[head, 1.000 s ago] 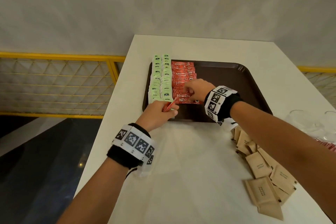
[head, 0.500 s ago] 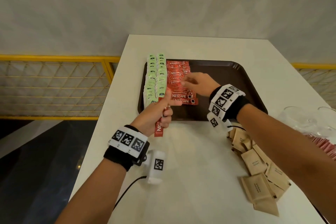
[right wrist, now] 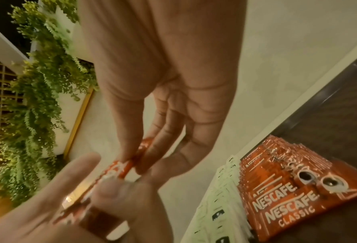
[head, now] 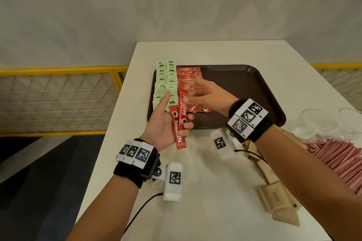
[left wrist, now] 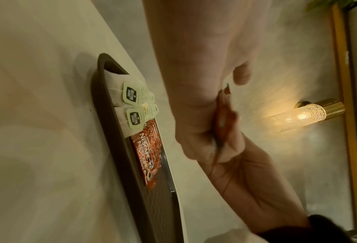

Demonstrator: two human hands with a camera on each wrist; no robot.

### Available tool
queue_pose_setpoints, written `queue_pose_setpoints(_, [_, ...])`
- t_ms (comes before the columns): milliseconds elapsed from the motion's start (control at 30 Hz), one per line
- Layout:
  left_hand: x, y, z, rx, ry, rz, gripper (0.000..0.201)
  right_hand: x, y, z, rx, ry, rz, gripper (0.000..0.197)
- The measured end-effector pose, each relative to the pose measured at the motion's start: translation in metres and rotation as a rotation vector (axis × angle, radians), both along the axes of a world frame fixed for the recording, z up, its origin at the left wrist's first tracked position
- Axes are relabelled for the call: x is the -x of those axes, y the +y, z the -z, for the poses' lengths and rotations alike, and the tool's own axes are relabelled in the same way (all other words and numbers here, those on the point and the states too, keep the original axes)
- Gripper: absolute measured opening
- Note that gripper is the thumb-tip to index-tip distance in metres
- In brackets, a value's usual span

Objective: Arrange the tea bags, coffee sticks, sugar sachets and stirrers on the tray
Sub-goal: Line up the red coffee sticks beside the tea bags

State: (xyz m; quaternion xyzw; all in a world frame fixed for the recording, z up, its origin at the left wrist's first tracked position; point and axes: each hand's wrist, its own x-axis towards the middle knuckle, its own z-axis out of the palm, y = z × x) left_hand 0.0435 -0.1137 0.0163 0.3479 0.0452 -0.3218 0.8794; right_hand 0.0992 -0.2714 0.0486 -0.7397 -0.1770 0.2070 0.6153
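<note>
- The left hand [head: 166, 123], palm up, curls its fingers around two red Nescafé coffee sticks [head: 179, 123] over the dark brown plastic tray's [head: 244, 92] 7 o'clock corner.
- The right hand [head: 205, 94] pinches the upper end of one stick.
- Rows of green-tagged tea bags [head: 165, 84] and red sticks fill the tray's 9 o'clock side.
- Brown paper sugar sachets [head: 278, 197] lie on the white surface [head: 205, 211] at 4 o'clock.

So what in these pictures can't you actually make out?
- Sugar sachets: head view, right arm covers part of the pile.
- Glasses: head view, cut by the right edge.
- Held coffee sticks: left wrist view, blurred; count unclear.
- Tea bags: right wrist view, print too small.
</note>
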Motion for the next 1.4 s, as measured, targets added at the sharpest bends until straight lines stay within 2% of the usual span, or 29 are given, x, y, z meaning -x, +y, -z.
queue_pose_setpoints(67, [0.001,-0.004,-0.001,-0.013,-0.013,-0.009,0.054,0.005,0.0,0.002,-0.079,-0.03,0.031,0.022])
queue_pose_setpoints(133, [0.003,-0.007,-0.001,-0.049,-0.002,-0.056,0.047,0.008,-0.002,0.003,-0.185,-0.05,0.097,0.022])
queue_pose_setpoints(200, [0.004,-0.008,0.001,-0.089,0.01,-0.114,0.048,0.011,-0.009,0.001,-0.295,-0.004,0.148,0.022])
queue_pose_setpoints(267, [0.005,-0.007,0.003,-0.137,-0.004,-0.152,0.051,0.015,-0.017,-0.001,-0.332,0.056,0.119,0.025])
queue_pose_setpoints(333, [0.006,-0.009,0.002,-0.171,-0.032,-0.17,0.051,0.022,-0.02,-0.002,-0.244,0.078,0.037,0.027])
queue_pose_setpoints(400, [0.006,-0.013,-0.001,-0.183,-0.046,-0.177,0.048,0.027,-0.017,-0.001,-0.074,0.05,-0.033,0.025])
queue_pose_setpoints(500, [0.007,-0.018,-0.003,-0.199,-0.043,-0.142,0.05,0.033,-0.006,0.003,0.099,0.055,-0.111,0.011])
queue_pose_setpoints(567, [0.005,-0.02,-0.002,-0.24,-0.05,-0.118,0.052,0.037,-0.001,0.008,0.095,0.083,-0.113,0.004])
queue_pose_setpoints(667, [0.004,-0.022,0.0,-0.248,-0.077,-0.113,0.054,0.039,0.0,0.014,0.032,0.104,-0.07,0.012])
queue_pose_setpoints(800, [0.006,-0.022,-0.001,-0.219,-0.117,-0.085,0.062,0.039,-0.005,0.016,-0.022,0.123,0.053,0.014])
queue_pose_setpoints(900, [0.013,-0.016,0.003,-0.327,-0.191,-0.078,0.045,0.033,-0.013,0.018,-0.111,0.155,0.191,0.013])
queue_pose_setpoints(1000, [0.016,-0.006,0.011,-0.429,-0.186,-0.206,0.026,0.028,-0.026,0.02,-0.105,0.149,0.244,0.012])
queue_pose_setpoints(1067, [0.018,-0.001,0.012,-0.496,-0.202,-0.245,0.023,0.025,-0.035,0.02,-0.069,0.101,0.273,0.01])
queue_pose_setpoints(1133, [0.018,0.002,0.012,-0.583,-0.241,-0.258,0.025,0.021,-0.041,0.017,0.01,-0.038,0.279,0.008])
queue_pose_setpoints(1200, [0.018,0.003,0.011,-0.666,-0.298,-0.235,0.029,0.018,-0.042,0.01,0.151,-0.243,0.178,0.007])
queue_pose_setpoints(1267, [0.018,0.002,0.007,-0.721,-0.36,-0.177,0.026,0.018,-0.035,0.005,0.288,-0.378,0.001,0.007])
queue_pose_setpoints(1333, [0.018,0.0,0.004,-0.738,-0.412,-0.142,0.021,0.02,-0.025,0.002,0.372,-0.425,-0.125,0.005])
queue_pose_setpoints(1400, [0.017,-0.003,0.003,-0.724,-0.426,-0.152,0.017,0.02,-0.019,0.003,0.379,-0.445,-0.165,0.007])
